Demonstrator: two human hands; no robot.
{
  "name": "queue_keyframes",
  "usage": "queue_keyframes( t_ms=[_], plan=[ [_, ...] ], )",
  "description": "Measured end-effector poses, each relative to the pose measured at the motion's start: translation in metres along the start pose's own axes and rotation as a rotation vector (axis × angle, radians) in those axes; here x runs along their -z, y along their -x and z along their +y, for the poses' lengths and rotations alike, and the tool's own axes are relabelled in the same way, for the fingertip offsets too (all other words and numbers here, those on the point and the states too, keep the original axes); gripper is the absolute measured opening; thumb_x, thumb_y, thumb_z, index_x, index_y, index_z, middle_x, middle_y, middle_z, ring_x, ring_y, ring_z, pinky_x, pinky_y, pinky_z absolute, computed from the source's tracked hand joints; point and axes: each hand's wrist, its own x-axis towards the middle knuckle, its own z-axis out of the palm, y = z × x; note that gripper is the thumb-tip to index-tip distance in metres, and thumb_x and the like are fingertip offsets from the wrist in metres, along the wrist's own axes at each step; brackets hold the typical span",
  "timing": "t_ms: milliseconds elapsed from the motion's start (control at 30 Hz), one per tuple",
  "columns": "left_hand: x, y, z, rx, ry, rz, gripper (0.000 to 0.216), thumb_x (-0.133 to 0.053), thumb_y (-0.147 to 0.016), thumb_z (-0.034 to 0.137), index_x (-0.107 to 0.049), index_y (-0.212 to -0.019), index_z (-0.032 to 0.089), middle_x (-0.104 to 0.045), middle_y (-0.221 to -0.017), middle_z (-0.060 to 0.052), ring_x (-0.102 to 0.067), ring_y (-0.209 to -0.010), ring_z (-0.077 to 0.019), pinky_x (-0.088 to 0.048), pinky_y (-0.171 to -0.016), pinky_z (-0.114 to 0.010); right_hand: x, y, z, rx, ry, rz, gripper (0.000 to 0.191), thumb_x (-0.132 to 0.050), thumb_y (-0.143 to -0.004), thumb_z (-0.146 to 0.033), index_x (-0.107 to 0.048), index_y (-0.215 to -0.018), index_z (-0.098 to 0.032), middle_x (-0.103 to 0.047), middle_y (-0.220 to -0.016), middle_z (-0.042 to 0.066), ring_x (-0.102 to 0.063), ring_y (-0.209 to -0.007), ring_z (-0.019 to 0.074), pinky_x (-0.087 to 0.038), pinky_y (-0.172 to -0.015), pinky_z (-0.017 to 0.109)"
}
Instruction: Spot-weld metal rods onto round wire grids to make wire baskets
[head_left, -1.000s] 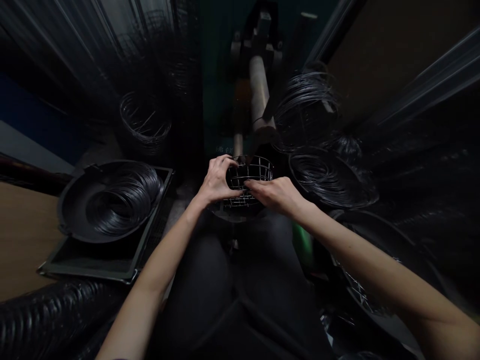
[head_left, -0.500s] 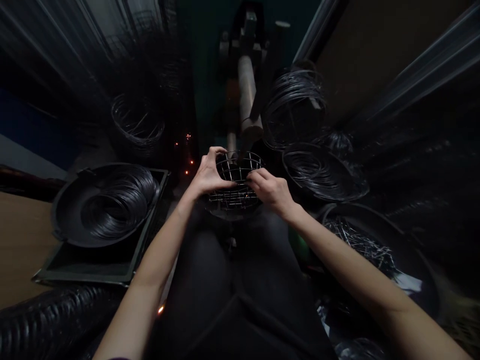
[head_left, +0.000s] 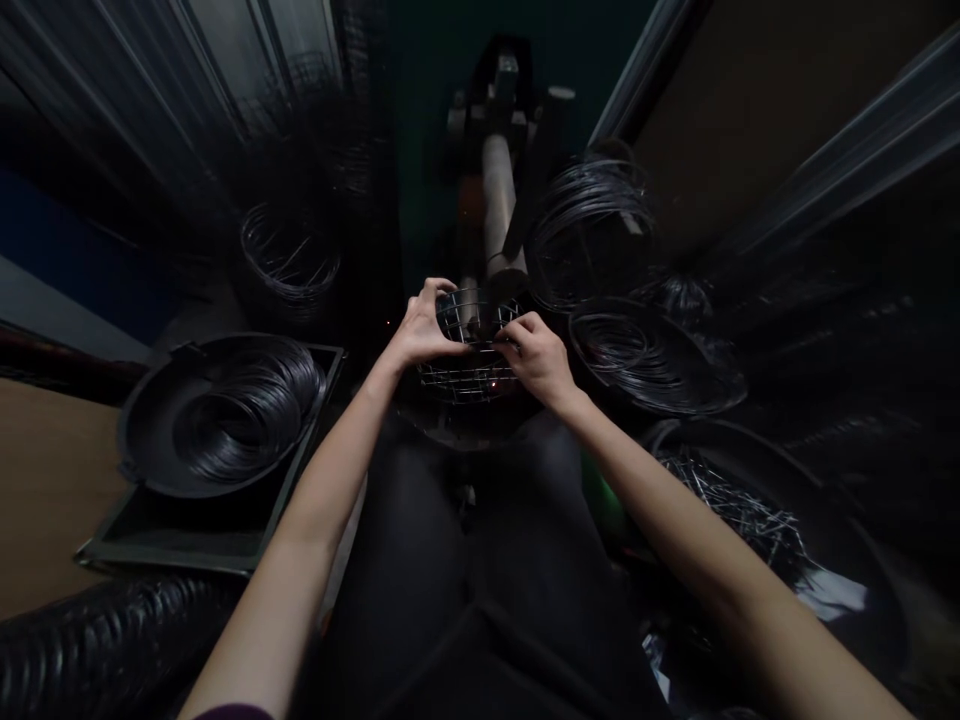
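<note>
A round wire basket [head_left: 466,382] of thin metal rods sits at the centre, beneath the tip of a machine's thick metal arm [head_left: 501,200]. My left hand [head_left: 422,328] grips the basket's left side, thumb along the near wire and fingers curled over the far rim. On the right, my right hand [head_left: 536,355] is closed, with fingertips pinched at the near wire; whether a separate wire is between them I cannot make out. A thinner rod [head_left: 469,300] of the machine reaches down into the basket. A small orange glow shows on the basket's lower mesh.
At left, a dark basin [head_left: 146,440] with coiled wire rings [head_left: 240,415] rests on a metal-framed stand [head_left: 172,550]. To the right are stacked wire rings [head_left: 589,215], a basin of rings [head_left: 652,365] and another holding short wire pieces [head_left: 739,510]. Ring bundles [head_left: 289,260] stand behind left.
Orange sparks flying at the left have mostly faded. The basket has tilted or turned slightly within my hands, which keep their hold. The whole view has shifted a little.
</note>
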Motion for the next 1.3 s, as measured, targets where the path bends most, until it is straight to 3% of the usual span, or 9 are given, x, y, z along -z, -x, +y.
queue_keyframes(
  t_ms=[433,800,967,1100,1167,1233,1300],
  plan=[
    [0.006,-0.009,-0.004,-0.016,-0.040,0.002,0.085,-0.090,-0.047,0.038,-0.043,-0.117,0.024,-0.056,-0.116,-0.007,-0.056,-0.112,-0.0293,-0.044,-0.099,-0.048,-0.004,-0.017,0.005,-0.036,-0.034,-0.011,0.013,-0.062,-0.088,-0.029,-0.069,-0.095,-0.021,-0.059,-0.095,0.005,-0.054,-0.075,0.0153,-0.038,-0.061,0.025],
    [0.003,-0.010,-0.007,0.059,-0.014,0.017,0.091,-0.094,-0.042,0.037,-0.045,-0.117,0.024,-0.057,-0.111,-0.006,-0.057,-0.110,-0.0290,-0.047,-0.097,-0.050,-0.003,-0.017,0.005,-0.054,-0.078,-0.033,0.013,-0.062,-0.088,-0.029,-0.068,-0.095,-0.021,-0.059,-0.095,0.005,-0.056,-0.079,0.0164,-0.043,-0.067,0.027],
    [0.001,-0.015,-0.010,0.054,0.028,-0.012,0.096,-0.096,-0.042,0.042,-0.045,-0.122,0.025,-0.058,-0.115,-0.008,-0.057,-0.115,-0.0308,-0.044,-0.103,-0.053,0.011,-0.016,0.003,-0.059,-0.093,-0.017,0.018,-0.064,-0.087,-0.033,-0.069,-0.099,-0.020,-0.062,-0.099,0.006,-0.058,-0.082,0.0174,-0.045,-0.070,0.028],
    [0.015,0.002,-0.026,0.013,0.076,-0.057,0.116,-0.092,-0.043,0.058,-0.034,-0.139,0.027,-0.046,-0.139,-0.015,-0.044,-0.137,-0.0359,-0.036,-0.112,-0.055,0.046,0.039,0.041,-0.115,-0.155,0.067,0.034,-0.057,-0.091,-0.050,-0.070,-0.101,-0.020,-0.068,-0.102,0.011,-0.063,-0.077,0.0196,-0.048,-0.071,0.035],
    [0.022,0.021,-0.043,0.051,0.090,-0.032,0.126,-0.088,-0.046,0.066,-0.024,-0.146,0.028,-0.035,-0.150,-0.020,-0.034,-0.144,-0.0382,-0.035,-0.113,-0.058,0.062,0.086,0.083,-0.297,-0.137,0.131,0.043,-0.053,-0.088,-0.062,-0.071,-0.095,-0.024,-0.071,-0.100,0.016,-0.067,-0.084,0.0241,-0.048,-0.072,0.038],
    [0.024,0.041,-0.059,0.138,0.126,-0.031,0.132,-0.084,-0.047,0.073,-0.016,-0.150,0.027,-0.027,-0.154,-0.024,-0.030,-0.147,-0.0410,-0.035,-0.111,-0.061,0.072,0.133,0.128,-0.593,-0.006,0.117,0.049,-0.044,-0.088,-0.070,-0.069,-0.086,-0.028,-0.072,-0.092,0.020,-0.068,-0.082,0.0272,-0.048,-0.070,0.042],
    [0.018,0.057,-0.068,0.228,0.181,-0.069,0.138,-0.083,-0.042,0.076,-0.013,-0.151,0.027,-0.022,-0.157,-0.026,-0.028,-0.146,-0.0442,-0.035,-0.110,-0.065,0.080,0.177,0.155,-0.738,0.151,-0.032,0.054,-0.039,-0.088,-0.072,-0.066,-0.075,-0.028,-0.068,-0.078,0.022,-0.067,-0.071,0.0301,-0.047,-0.062,0.046]
  ],
)
